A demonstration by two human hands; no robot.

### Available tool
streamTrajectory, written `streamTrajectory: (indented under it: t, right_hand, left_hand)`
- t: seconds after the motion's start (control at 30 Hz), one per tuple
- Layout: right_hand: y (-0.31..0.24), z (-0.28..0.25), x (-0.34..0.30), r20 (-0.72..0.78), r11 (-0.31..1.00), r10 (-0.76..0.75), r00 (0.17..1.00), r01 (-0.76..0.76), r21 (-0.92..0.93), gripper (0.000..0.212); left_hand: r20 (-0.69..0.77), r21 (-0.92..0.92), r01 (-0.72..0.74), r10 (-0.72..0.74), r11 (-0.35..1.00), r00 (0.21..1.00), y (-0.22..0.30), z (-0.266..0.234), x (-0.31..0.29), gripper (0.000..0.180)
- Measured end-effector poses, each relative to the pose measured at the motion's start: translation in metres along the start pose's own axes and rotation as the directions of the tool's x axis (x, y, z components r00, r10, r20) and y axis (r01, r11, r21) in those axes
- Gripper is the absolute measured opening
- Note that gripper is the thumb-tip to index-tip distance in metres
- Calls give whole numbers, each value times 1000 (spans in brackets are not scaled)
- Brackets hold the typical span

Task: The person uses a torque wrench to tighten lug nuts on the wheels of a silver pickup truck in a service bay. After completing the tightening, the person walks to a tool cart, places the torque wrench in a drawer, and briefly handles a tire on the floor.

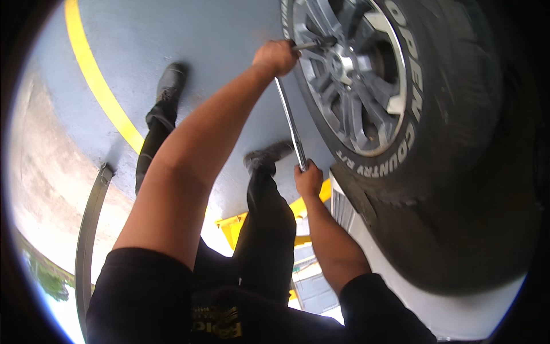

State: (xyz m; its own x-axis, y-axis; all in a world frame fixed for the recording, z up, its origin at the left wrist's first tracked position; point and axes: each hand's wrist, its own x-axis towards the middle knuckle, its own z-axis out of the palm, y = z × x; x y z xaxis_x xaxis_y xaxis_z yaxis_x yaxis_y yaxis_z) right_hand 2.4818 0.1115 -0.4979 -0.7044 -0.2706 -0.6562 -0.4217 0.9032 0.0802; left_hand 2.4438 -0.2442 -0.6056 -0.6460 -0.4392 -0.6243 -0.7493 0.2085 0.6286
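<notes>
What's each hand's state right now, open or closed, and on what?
Left hand: closed around the head end of the long chrome socket wrench.
Right hand: closed around the handle end of the same socket wrench.

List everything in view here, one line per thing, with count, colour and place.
Wheel rim: 1, grey and silver, upper right
Tyre: 1, black with white lettering, around the rim
Long bar: 1, chrome, between the hands
Shaft: 1, dark metal, from left hand toward the rim
Body panel: 1, whitish, lower right
Floor: 1, blue-grey, below
Line: 1, yellow, left
Beam: 1, grey, lower left
Greenery: one patch, green, far lower left
Shoes: 2, dark, left and centre
Trousers: 1 pair, black, centre
Shirt: 1, black, bottom
Left hand: 1, on the shaft's near end
Right hand: 1, around the bar's lower end
</notes>
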Motion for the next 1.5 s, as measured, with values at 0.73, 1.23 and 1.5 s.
streamTrajectory:
  t: [0.73,1.23,1.5]
  right_hand:
    - [-18,-33,-16,121,988,-20,992,1,152,28]
    - [-45,-185,-101,208,997,38,977,-51,59,32]
    - [15,-75,-46,194,982,20,981,-55,178,26]
  left_hand:
    - [44,71,-32,29,997,999,-8,-12,0,43]
    - [-88,-63,45,-50,997,995,42,-41,-41,27]
    - [30,-128,72,-69,989,997,46,-35,-43,31]
